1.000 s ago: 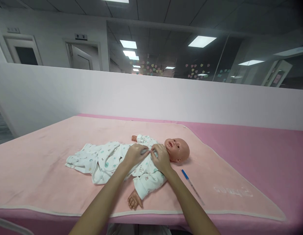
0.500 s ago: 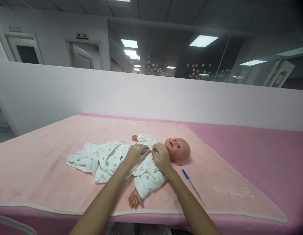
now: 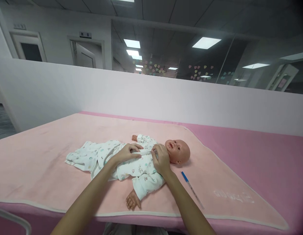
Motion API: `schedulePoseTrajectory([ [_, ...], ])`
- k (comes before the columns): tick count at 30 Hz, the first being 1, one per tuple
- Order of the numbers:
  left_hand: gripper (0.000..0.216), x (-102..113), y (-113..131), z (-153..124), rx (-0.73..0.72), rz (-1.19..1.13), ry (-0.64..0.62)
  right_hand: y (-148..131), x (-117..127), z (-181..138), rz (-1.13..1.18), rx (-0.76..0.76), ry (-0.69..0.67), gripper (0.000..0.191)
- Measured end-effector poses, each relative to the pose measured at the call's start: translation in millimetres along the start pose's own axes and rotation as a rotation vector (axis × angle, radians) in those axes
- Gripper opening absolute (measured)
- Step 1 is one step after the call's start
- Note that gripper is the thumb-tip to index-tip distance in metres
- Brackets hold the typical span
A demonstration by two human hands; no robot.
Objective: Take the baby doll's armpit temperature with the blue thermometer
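Observation:
A baby doll (image 3: 178,151) lies on its back on a pale pink blanket (image 3: 43,156), head to the right, dressed in a white printed sleepsuit (image 3: 102,158). Both my hands rest on the doll's chest. My left hand (image 3: 127,152) pinches the front edge of the sleepsuit, fingers closed on the cloth. My right hand (image 3: 161,160) sits just under the doll's chin, fingers curled on the sleepsuit's collar edge. A strip of the cloth is stretched between the two hands. The doll's near hand (image 3: 132,200) lies bare toward me.
A blue-capped pen (image 3: 192,190) lies on the blanket right of the doll. The darker pink table cover (image 3: 264,156) extends to the right. A white partition wall (image 3: 151,98) runs behind the table, with glass and doors beyond.
My left hand has slid left, away from my right hand, drawing the sleepsuit's front edge taut between them. The right hand stays by the doll's chin.

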State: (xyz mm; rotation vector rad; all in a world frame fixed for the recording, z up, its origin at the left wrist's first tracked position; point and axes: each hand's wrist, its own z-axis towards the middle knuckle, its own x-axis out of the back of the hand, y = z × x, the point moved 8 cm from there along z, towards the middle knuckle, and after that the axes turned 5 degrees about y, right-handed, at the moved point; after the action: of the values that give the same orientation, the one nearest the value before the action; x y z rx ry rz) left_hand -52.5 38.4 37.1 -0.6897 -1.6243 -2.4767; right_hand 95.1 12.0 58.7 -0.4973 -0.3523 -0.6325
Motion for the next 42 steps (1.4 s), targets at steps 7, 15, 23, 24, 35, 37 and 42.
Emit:
schedulePoseTrajectory([
  [7, 0.036, 17, -7, -1, 0.037, -0.001, 0.177, 1, -1, -1, 0.009, 0.004, 0.007, 0.009],
  [15, 0.041, 21, -11, -6, 0.050, 0.108, 0.266, 3, -2, 0, 0.004, -0.006, 0.002, 0.010],
  [23, 0.021, 16, -10, -12, 0.135, 0.066, -0.086, 6, -3, 0, 0.003, -0.018, 0.009, 0.010],
  [24, 0.020, 16, -11, -12, 0.134, 0.073, -0.083, 6, -3, 0, 0.002, -0.017, 0.006, 0.010],
  [35, 0.021, 21, -5, -12, 0.083, 0.158, 0.135, 6, -1, 0, 0.009, -0.023, 0.024, 0.010],
  [37, 0.020, 22, -3, -12, 0.063, 0.183, 0.172, 7, -1, 0, 0.020, -0.028, 0.023, 0.010],
  [42, 0.019, 21, -6, -11, 0.033, 0.138, 0.151, 8, -2, 0, 0.031, -0.035, 0.021, 0.010],
])
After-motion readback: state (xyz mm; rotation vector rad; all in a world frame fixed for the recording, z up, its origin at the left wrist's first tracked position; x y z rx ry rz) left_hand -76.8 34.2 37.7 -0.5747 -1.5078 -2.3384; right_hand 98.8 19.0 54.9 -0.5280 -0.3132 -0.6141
